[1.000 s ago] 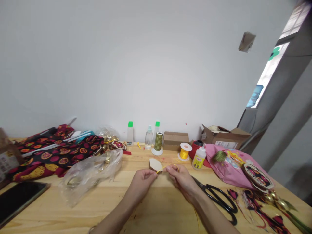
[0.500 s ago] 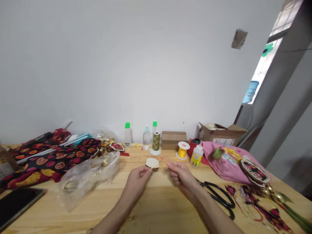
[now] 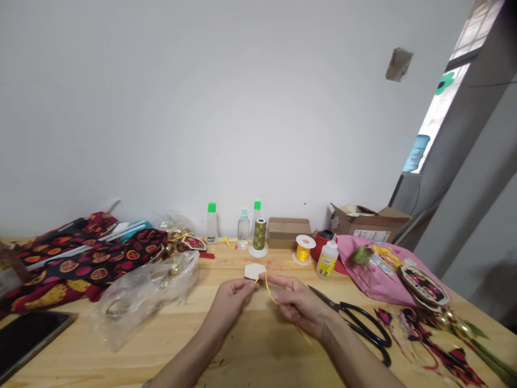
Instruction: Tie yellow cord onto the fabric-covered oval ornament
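My left hand [image 3: 232,300] pinches a small pale cardboard piece [image 3: 254,270] held just above the wooden table [image 3: 250,350]. My right hand [image 3: 301,304] is closed on a thin yellow cord [image 3: 271,293] that runs from the cardboard piece, through its fingers and down toward me. The two hands are close together at the table's middle, fingertips almost touching. A yellow cord spool [image 3: 302,250] stands beyond them.
Black scissors [image 3: 357,323] lie right of my right hand. A clear plastic bag [image 3: 141,293] and patterned red fabric [image 3: 81,264] are at left, a phone [image 3: 24,339] at the near left. Glue bottles [image 3: 327,261], a green thread cone [image 3: 259,237], boxes and a pink cloth [image 3: 375,269] line the back and right.
My right hand has drawn back toward me and nearer the left, pulling the yellow cord down from the cardboard piece. The left hand keeps its pinch on the piece.
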{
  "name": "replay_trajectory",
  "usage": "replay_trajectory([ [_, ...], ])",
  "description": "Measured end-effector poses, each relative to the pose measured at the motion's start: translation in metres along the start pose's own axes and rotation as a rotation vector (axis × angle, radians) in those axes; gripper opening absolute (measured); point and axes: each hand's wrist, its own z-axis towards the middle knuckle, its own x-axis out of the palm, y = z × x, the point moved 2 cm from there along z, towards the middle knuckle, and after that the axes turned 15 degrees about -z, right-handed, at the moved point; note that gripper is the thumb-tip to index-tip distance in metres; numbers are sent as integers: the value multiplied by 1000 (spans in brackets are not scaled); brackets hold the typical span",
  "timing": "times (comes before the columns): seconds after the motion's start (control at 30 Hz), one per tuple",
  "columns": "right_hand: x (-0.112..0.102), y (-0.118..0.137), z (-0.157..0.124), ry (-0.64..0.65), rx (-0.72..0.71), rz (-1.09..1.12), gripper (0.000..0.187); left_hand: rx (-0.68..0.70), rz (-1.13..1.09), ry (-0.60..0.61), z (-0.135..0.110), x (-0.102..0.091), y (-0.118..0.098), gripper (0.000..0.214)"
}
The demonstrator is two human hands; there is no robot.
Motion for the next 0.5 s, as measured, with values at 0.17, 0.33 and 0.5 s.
replay_trajectory([
  [0.17, 5, -4, 0, 112, 60, -67, 39, -38, -31, 18, -2, 3, -3, 30],
  [0.33, 4, -6, 4, 67, 38, -18, 27, -57, -2, 51, -2, 4, 0, 32],
  [0.5, 1, -9, 8, -30, 69, 42, 37, -54, 52, 46, -4, 4, 0, 37],
])
